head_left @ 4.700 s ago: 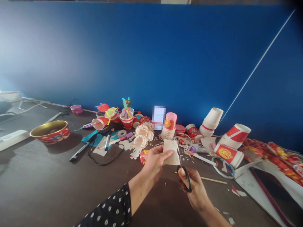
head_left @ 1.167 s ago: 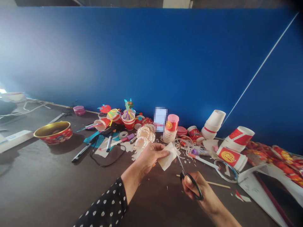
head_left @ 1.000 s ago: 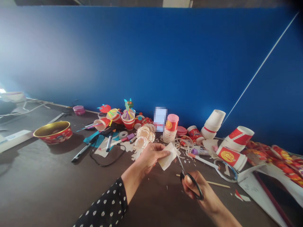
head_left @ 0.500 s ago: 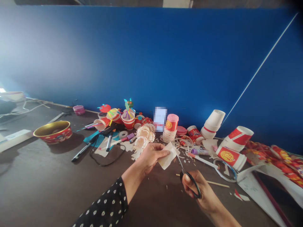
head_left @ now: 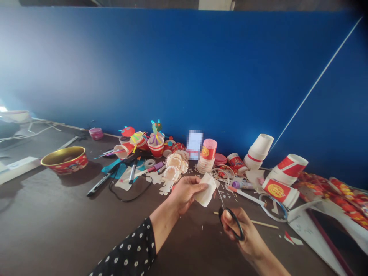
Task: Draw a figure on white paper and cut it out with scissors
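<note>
Between thumb and fingers my left hand point(head_left: 186, 193) pinches a small piece of white paper point(head_left: 206, 193). My right hand point(head_left: 240, 226) grips black-handled scissors point(head_left: 231, 219), fingers in the loops. Their blades point up and lie along the right edge of the paper; whether they touch it I cannot tell. Just beyond my left hand are cream ruffled paper pieces point(head_left: 174, 168). A red and white paper cup with a pink top point(head_left: 209, 149) stands behind the paper. Under my right hand lies a thin wooden stick point(head_left: 264, 224).
To the left stands a red and gold bowl point(head_left: 64, 163). Decorated paper cups point(head_left: 155, 146), pens and a box cutter point(head_left: 100, 186) lie nearer the middle. Stacked cups point(head_left: 258, 149), a marker point(head_left: 248, 195) and a dark phone-like device point(head_left: 336, 237) are at right. A blue partition point(head_left: 184, 76) rises behind.
My left hand and the paper have shifted slightly to the right. The paper has turned a little beside the scissor blades. My right hand has hardly moved.
</note>
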`<state>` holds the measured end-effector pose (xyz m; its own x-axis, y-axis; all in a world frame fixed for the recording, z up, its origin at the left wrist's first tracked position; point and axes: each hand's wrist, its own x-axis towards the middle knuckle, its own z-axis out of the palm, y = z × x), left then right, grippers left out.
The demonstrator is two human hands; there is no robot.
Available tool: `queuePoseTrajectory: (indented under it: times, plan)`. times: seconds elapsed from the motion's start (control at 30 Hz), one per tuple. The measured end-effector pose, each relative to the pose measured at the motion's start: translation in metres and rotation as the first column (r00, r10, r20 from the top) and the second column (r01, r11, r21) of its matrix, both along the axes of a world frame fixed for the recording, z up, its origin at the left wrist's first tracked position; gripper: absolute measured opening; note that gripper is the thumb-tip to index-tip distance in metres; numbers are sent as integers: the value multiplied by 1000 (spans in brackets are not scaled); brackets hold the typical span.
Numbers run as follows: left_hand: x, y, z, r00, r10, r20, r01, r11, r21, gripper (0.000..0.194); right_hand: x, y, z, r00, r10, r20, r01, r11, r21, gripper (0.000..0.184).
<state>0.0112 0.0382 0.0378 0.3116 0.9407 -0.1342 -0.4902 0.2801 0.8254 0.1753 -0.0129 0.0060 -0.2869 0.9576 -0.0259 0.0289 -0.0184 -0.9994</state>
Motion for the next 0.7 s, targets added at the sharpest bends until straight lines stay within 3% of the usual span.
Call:
queuePoseTrajectory:
  times: [0.23,0.7]
  plan:
    - [3,-2,2,999,-2,32,3,1000,-26,25,0,0,-5,1000,-22,0,22,999,35,52]
    - [12,-4,-9,998,33,44,-30,996,-80,28,-4,0,-15,996,-67,-55,68,998,6,49]
